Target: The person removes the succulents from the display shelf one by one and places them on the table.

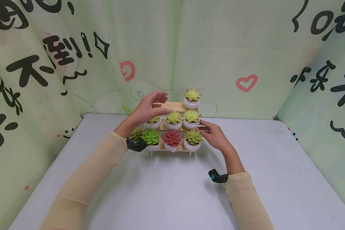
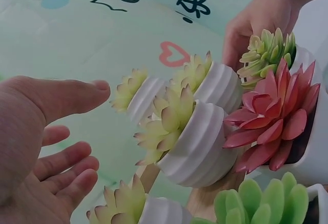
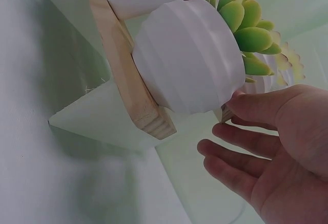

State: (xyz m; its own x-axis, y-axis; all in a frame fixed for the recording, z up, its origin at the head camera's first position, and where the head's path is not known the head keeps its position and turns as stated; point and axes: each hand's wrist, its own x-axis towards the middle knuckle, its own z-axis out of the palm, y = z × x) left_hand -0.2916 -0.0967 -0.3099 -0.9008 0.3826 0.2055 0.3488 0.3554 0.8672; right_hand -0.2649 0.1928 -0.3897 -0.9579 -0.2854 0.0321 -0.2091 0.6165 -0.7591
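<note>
Succulents (image 1: 173, 118) stand in white pots (image 1: 173, 126) on a three-tiered wooden stand (image 1: 176, 106) near the far edge of our table (image 1: 172, 191). Over the left part of the far tier we hold our left hand (image 1: 148, 108), thumb and fingers apart. Our right hand (image 1: 214, 135), thumb and fingers also apart, is by the stand's right end; we cannot tell whether it touches. On the near tier, a red succulent (image 1: 172, 138) sits right of a green succulent (image 1: 151, 137).

Curtained booth (image 1: 212, 57), white table (image 1: 161, 191)
</note>
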